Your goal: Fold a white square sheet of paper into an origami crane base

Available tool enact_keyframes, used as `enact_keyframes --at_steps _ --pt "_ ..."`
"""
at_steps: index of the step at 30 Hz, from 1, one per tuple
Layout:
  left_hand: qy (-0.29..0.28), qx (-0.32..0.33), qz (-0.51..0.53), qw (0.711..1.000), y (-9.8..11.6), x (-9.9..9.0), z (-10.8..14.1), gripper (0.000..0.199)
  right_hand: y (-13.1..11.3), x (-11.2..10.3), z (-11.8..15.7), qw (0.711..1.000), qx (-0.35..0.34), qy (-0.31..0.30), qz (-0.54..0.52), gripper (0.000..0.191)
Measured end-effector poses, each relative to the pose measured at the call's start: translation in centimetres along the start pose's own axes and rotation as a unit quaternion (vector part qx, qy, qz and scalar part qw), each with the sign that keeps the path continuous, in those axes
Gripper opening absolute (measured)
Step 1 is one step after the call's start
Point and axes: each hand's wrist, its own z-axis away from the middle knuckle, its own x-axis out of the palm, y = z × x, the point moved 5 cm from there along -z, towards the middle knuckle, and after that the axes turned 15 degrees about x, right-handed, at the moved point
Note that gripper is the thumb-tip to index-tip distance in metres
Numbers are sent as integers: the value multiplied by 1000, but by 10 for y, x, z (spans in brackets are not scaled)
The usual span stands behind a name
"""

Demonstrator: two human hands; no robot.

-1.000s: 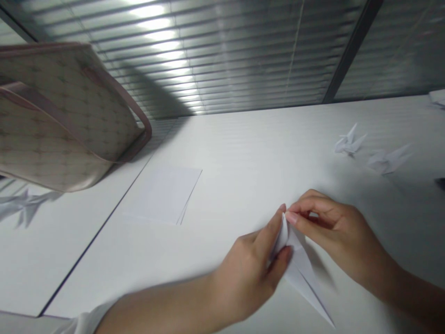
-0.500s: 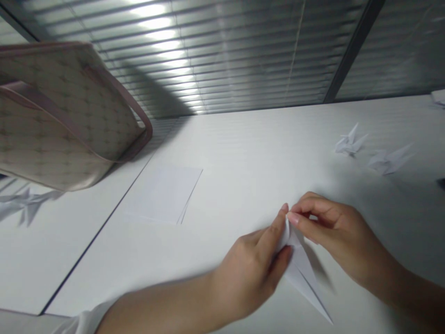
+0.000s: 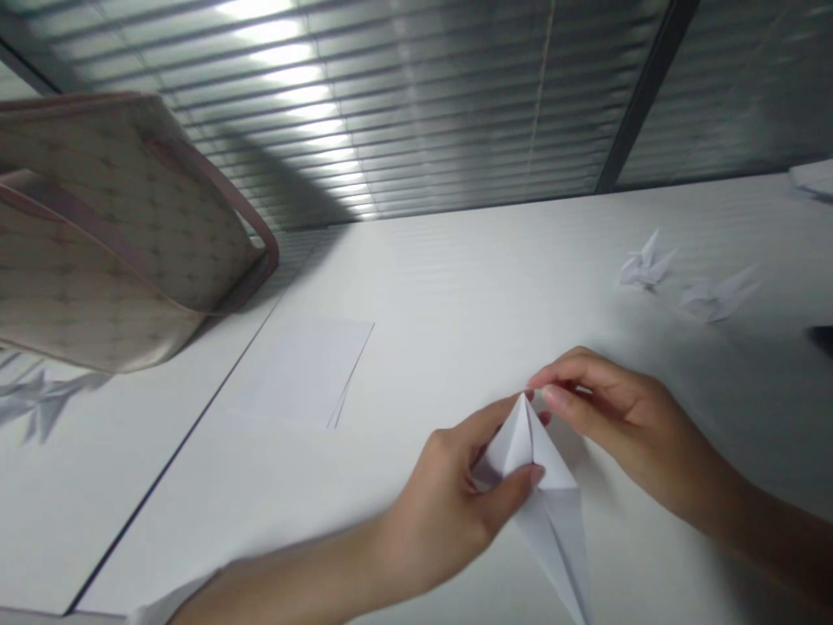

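At the far left, a beige tote bag [image 3: 110, 234] with a small repeat print, too soft to read, and pinkish leather-like trim hangs into view, cut off by the frame edge. Under it, a white origami crane [image 3: 45, 399] lies partly hidden on a separate white panel, divided from the smooth white counter [image 3: 455, 260] by a thin dark seam [image 3: 175, 460]. A neat stack of white paper sheets [image 3: 299, 373] sits on the counter, its edges slightly fanned at one corner.

A white sleeve [image 3: 169, 603] shows at the bottom edge, on the forearm leading to the left hand [image 3: 436, 512]. That hand's grip is closed on a pointed, crisply creased folded paper [image 3: 537, 486], held in the air above the counter, with its long tip cut off by the lower frame edge. The right hand [image 3: 618, 417] sits at the paper's upper point, its fingertips [image 3: 543, 391] at the peak; whether they pinch it or only touch, I can't tell.

Further right stand two more paper cranes [image 3: 644, 269] [image 3: 716, 299], then a white paper piece [image 3: 813, 178] and a dark, unclear object [image 3: 821, 338] cut off at the edge. Slatted blinds [image 3: 390, 113] fill the background.
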Motion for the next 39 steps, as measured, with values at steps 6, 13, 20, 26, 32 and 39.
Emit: enact_keyframes --at_steps 6,13,20,26,32,39 --pt "-5 -61 146 987 -9 4 -1 27 6 4 -2 998 35 -42 12 11" --pt "13 -69 169 983 -6 0 -4 25 3 7 -1 994 46 -90 -33 13" --pt "-4 -74 173 982 -6 1 -4 28 4 7 1 997 35 -60 -33 7" --pt "-7 -65 208 976 -1 3 -5 27 2 7 3 999 17 -45 -17 11" --pt "-7 -78 202 976 -4 3 -4 29 2 6 3 998 11 -49 -24 13" --pt "6 -109 206 972 -13 4 -1 29 4 7 1 997 22 -59 -51 15"
